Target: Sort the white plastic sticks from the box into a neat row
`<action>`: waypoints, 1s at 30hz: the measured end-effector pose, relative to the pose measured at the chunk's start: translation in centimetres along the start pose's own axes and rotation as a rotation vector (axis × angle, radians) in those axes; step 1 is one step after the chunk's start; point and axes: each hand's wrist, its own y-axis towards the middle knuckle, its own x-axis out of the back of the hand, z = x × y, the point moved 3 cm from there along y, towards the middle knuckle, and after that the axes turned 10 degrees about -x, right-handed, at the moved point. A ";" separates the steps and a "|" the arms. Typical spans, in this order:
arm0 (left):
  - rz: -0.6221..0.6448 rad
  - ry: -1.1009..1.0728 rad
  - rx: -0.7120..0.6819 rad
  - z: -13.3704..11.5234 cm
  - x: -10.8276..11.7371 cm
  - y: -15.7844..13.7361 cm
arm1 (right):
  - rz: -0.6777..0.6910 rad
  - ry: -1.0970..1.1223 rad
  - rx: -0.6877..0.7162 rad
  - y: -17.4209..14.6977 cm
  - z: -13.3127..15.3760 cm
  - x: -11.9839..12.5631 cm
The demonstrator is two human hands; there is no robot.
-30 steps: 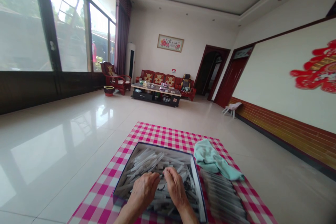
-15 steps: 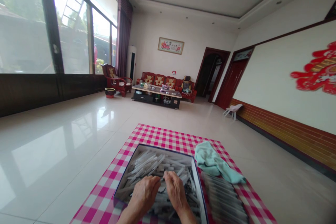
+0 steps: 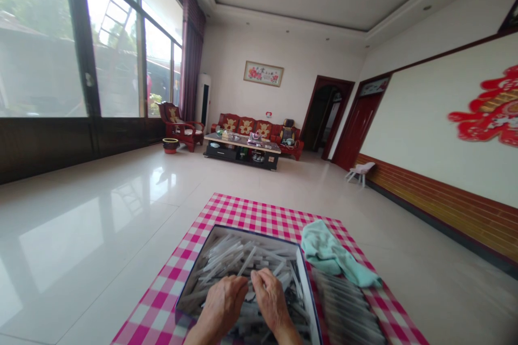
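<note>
My left hand [image 3: 225, 301] and my right hand [image 3: 269, 295] are side by side above an open shallow box [image 3: 308, 288] with a dark blue rim. Both have their fingers pinched together, the fingertips almost meeting. Whatever sits between them is too small and hidden to name. Loose translucent plastic tubes [image 3: 226, 256], like pen barrels, fill the box in a jumble, with some dark pieces among them. Right of the box lies a row of dark, slim, pen-like sticks [image 3: 348, 307], blurred, side by side.
A pale green cloth [image 3: 329, 250] lies crumpled beyond the row of sticks. Pink-and-white checked cloth [image 3: 259, 210] covers the table. Farther off on the tiled floor stand a coffee table [image 3: 243, 146], red wooden seats [image 3: 184, 128] and a small stool [image 3: 360, 172]. Windows line the left side.
The view has tilted up slightly, so everything sits a little lower. Both hands stay pinched close together over the box, with only a small shift of the fingers.
</note>
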 end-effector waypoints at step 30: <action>0.048 -0.006 0.017 -0.4 0.4 0.0 | -0.072 -0.121 0.094 0.0 -0.6 -0.4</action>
